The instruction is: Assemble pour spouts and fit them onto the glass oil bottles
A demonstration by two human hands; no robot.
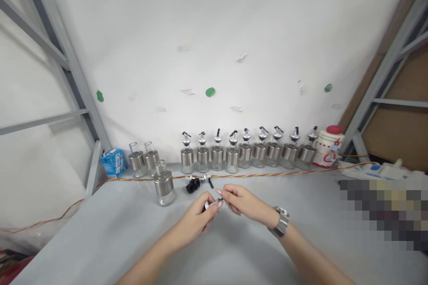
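Over the grey table my left hand (199, 216) is closed around a silver and black bottle pourer (207, 205), its lower part hidden by the fingers. The fingertips of my right hand (238, 199), which has a metal watch on its wrist, pinch a small black piece at the pourer's tip. Just beyond the hands lie loose pourers (193, 185) with black stoppers, and a narrow black strip (211, 183) beside them. To the left stands an uncapped glass bottle (164, 185) with a steel sleeve.
Along the wall runs a row of several sleeved bottles (217, 158) fitted with pourers. Two open bottles (136, 160) and a blue carton (114, 163) are at the back left. A white and red jar (329, 146) stands right. A twisted wire (261, 176) crosses the table.
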